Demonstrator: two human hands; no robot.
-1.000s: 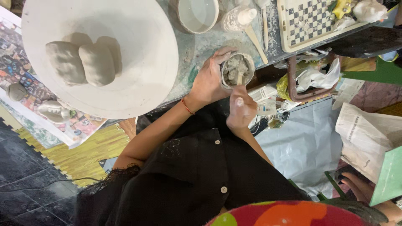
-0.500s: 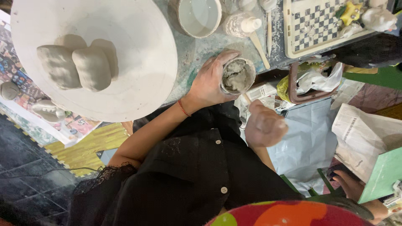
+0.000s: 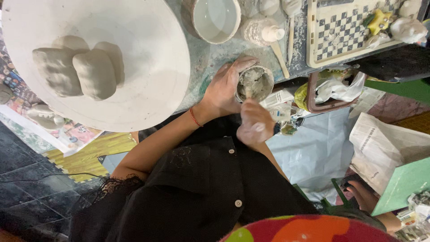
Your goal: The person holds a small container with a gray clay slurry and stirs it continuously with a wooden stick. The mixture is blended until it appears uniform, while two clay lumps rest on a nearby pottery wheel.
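We are gripping a small grey cup of clay slip [image 3: 255,83] with our left hand [image 3: 224,87], fingers curled around its side, at the edge of the smeared table [image 3: 210,58]. Our right hand [image 3: 254,123], closed into a loose fist just below the cup, is holding what looks like a thin stick or brush handle dipping into the slip; the tool itself is mostly hidden, so we are not naming it with certainty.

Progress: the slip is looking wet and evenly grey, so mixing or loading is under way. To the left of the left hand, a large white round board [image 3: 148,67] is carrying grey clay lumps [image 3: 78,69] pressed together, with no slip showing on them yet.

Above the hands, a white bowl [image 3: 216,19] and a squeeze bottle [image 3: 262,31] are standing. Up and to the right of the right hand, a chequered tray [image 3: 347,31] is holding small figures.
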